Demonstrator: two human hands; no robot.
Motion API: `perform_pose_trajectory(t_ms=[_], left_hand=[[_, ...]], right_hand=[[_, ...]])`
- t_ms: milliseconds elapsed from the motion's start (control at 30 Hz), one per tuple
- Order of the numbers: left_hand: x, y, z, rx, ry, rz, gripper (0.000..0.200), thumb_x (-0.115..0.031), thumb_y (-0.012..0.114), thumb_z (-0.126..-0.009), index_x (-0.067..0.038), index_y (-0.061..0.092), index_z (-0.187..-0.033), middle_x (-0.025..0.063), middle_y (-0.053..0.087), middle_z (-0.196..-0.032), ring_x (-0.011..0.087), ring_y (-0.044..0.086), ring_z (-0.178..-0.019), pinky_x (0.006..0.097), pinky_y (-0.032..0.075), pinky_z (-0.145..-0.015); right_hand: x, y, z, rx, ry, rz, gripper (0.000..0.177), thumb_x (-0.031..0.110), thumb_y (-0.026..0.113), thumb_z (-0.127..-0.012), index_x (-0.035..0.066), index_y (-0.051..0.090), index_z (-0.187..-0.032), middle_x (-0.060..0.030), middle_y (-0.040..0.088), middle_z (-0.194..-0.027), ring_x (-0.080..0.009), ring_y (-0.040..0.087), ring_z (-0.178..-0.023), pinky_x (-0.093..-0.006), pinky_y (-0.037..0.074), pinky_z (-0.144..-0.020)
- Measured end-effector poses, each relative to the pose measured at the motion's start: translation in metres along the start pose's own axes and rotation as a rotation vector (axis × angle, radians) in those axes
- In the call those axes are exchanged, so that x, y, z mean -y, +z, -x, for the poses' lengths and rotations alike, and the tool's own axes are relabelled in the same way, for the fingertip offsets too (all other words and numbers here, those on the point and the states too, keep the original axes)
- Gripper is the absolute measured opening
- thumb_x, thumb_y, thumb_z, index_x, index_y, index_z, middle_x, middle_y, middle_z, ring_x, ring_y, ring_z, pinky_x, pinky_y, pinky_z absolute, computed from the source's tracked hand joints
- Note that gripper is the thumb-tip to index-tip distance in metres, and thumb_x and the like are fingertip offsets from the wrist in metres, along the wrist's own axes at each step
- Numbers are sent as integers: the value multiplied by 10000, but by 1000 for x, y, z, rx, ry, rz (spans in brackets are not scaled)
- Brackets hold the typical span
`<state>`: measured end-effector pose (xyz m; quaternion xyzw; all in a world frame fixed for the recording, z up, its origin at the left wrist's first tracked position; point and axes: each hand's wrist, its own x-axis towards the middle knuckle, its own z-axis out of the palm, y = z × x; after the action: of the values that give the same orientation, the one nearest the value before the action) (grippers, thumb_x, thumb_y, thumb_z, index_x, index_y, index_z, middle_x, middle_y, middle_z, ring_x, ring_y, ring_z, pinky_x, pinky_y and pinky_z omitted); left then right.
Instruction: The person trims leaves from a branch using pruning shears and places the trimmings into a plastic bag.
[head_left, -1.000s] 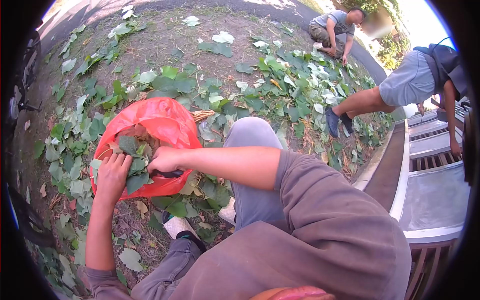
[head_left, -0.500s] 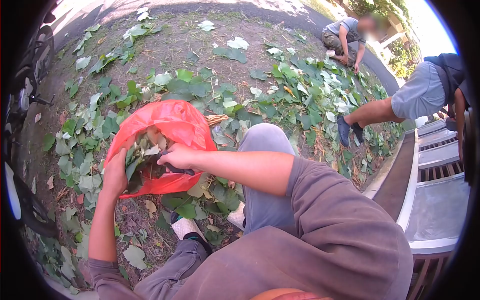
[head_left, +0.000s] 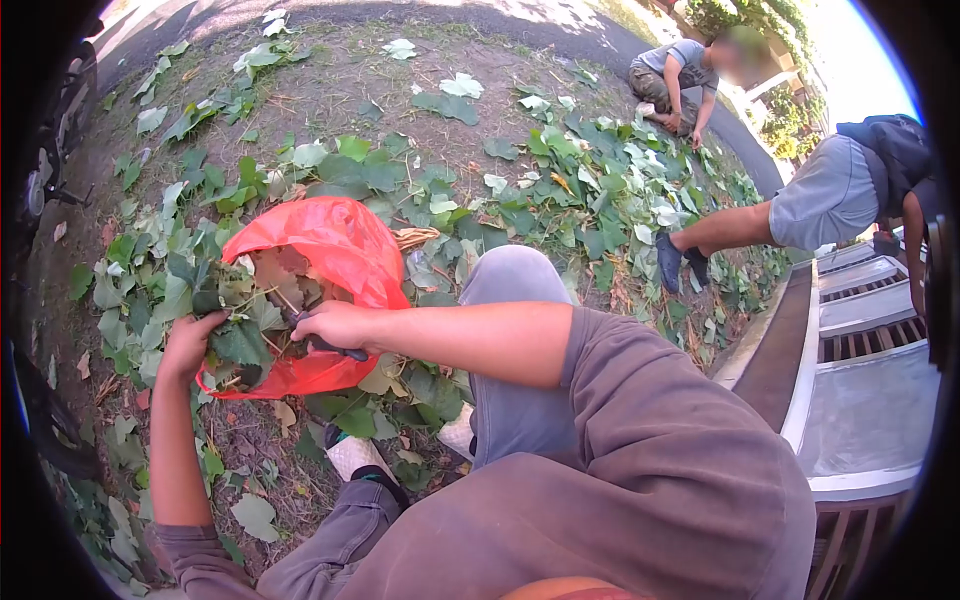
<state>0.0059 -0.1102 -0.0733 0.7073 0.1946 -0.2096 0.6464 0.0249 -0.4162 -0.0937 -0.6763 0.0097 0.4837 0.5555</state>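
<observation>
My left hand (head_left: 188, 345) is closed around a bunch of leafy stems (head_left: 243, 335) at the mouth of a red plastic bag (head_left: 335, 235). The leaves overlap the bag's left side and stick out past its rim. My right hand (head_left: 338, 326) grips dark-handled pruning shears (head_left: 340, 350) in front of the bag opening, their front end hidden among the stems. Brown and green leaves (head_left: 285, 275) show inside the bag, which rests on the leaf-strewn ground between my hands and my knee.
Cut green leaves (head_left: 610, 190) lie scattered over the soil. One person (head_left: 675, 85) crouches at the far right; another (head_left: 825, 195) bends near a concrete edge with white-framed slatted panels (head_left: 870, 400). A bicycle or motorbike (head_left: 60, 160) stands at the left.
My left hand has moved from the bag's rim to the left and now holds a leafy bunch out of the bag mouth. My right hand and the shears have shifted slightly left.
</observation>
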Motion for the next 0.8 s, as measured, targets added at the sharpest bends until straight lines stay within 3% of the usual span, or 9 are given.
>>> perform_pose_trajectory(t_ms=[133,233,333,600,733,800], left_hand=[[-2,-5,3,87,100,-32,301,-139,730,-934,37,724,-1177,74,760,-1074,175,720,-928,337,565,-870],[-5,-8,5,172,119,-107,312,-113,729,-928,36,702,-1201,78,749,-1105,188,717,-932,351,571,-882],[-4,-12,4,203,27,22,305,-103,726,-929,39,707,-1199,86,758,-1099,190,722,-943,353,571,-883],[4,-22,1,227,-81,-154,269,-92,711,-936,59,746,-1156,106,776,-1108,196,742,-945,342,579,-873],[12,-26,-7,229,-100,-174,290,-90,716,-929,62,740,-1175,106,780,-1085,193,741,-950,344,579,-870],[17,-27,-6,199,17,-118,291,-156,738,-927,51,766,-1130,75,779,-963,153,728,-848,337,563,-789]], right_hand=[[1,9,4,49,-71,-161,290,318,687,-951,32,734,-941,-52,701,-836,-152,615,-658,-323,479,-621],[7,7,6,115,-143,-190,251,289,697,-976,47,699,-1045,-45,696,-894,-129,670,-796,-283,530,-728],[15,5,18,171,-138,-297,264,291,733,-969,46,685,-1055,-42,698,-911,-132,676,-784,-287,549,-716],[16,6,24,113,-150,-201,253,267,778,-955,34,687,-997,-41,690,-835,-123,677,-715,-268,542,-644],[21,3,31,47,-103,-190,239,261,777,-957,39,689,-953,-46,699,-843,-130,677,-688,-267,536,-614],[23,6,36,39,-83,-237,235,250,776,-957,39,679,-991,-40,694,-834,-132,663,-656,-268,541,-597]])
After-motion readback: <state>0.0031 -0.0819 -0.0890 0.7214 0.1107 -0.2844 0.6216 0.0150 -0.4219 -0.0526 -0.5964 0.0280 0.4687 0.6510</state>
